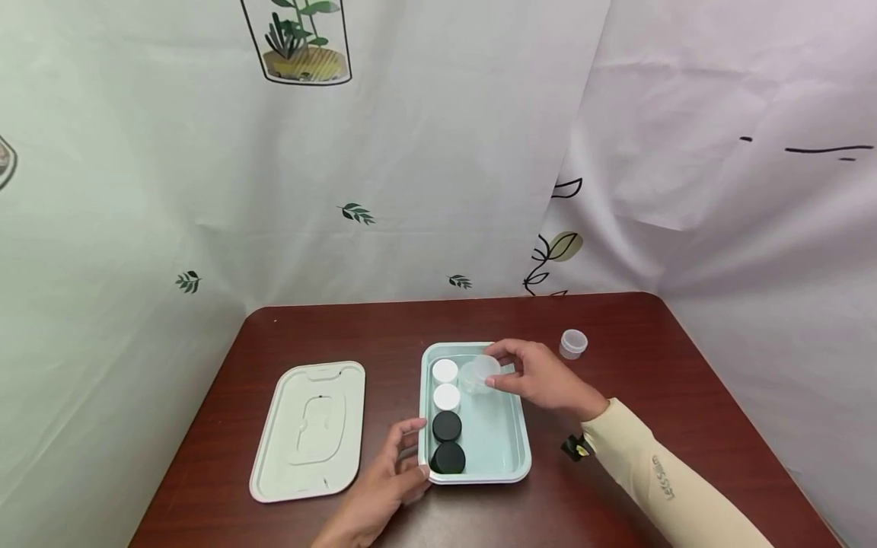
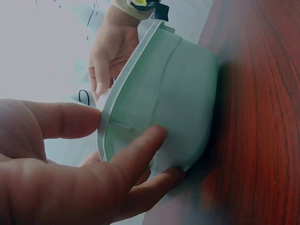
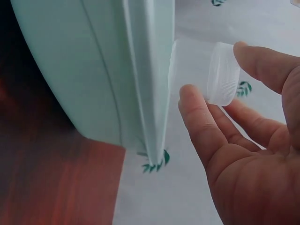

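Observation:
A pale green plastic box [image 1: 503, 457] stands on the table. Down its left side are two jars with white lids [image 1: 445, 371] and two with black lids [image 1: 448, 426]. My left hand [image 1: 390, 476] holds the box from the left, one digit at the rim and fingertips against the outer wall [image 2: 183, 93]. My right hand [image 1: 541, 373] reaches over the far right of the box. Between thumb and fingers it grips a small clear jar [image 3: 197, 65] by its ridged translucent lid [image 3: 224, 74]. The jar's lower end is hidden behind the box rim in the right wrist view.
Left of the box a flat pale lid [image 1: 308, 434] lies on the brown table [image 1: 390, 331]. Another small clear jar [image 1: 573, 344] stands beyond my right hand. Patterned cloth [image 1: 411, 167] hangs behind the table and on both sides.

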Demonstrator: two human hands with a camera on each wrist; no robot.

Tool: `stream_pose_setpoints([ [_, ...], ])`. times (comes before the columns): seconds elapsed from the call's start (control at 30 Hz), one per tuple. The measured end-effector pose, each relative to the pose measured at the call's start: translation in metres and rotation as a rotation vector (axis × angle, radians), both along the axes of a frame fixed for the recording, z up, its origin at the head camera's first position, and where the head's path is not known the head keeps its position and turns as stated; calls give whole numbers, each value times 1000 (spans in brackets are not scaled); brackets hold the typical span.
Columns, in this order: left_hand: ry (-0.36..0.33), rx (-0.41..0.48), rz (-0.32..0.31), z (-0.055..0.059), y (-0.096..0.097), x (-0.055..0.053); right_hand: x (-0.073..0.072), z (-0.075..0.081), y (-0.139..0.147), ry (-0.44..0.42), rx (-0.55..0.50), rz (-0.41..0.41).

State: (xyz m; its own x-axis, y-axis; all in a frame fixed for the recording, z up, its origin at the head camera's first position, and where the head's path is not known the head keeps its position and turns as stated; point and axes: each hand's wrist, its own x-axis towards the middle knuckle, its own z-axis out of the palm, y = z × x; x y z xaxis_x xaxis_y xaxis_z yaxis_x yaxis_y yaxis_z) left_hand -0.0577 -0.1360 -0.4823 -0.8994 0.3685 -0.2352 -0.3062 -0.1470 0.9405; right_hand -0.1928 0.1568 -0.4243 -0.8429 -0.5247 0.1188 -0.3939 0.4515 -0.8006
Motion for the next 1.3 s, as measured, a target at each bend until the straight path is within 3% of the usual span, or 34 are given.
stream_pose_setpoints([
  [0.47, -6, 7, -3, 0, 1, 0, 0, -16, -21, 66, 162, 52],
  [0.73, -2, 8, -5, 0, 2, -1, -1, -17, -29, 161, 287, 59],
  [1.3, 3, -2, -5, 1, 3, 0, 13, -20, -44, 253, 534, 29],
])
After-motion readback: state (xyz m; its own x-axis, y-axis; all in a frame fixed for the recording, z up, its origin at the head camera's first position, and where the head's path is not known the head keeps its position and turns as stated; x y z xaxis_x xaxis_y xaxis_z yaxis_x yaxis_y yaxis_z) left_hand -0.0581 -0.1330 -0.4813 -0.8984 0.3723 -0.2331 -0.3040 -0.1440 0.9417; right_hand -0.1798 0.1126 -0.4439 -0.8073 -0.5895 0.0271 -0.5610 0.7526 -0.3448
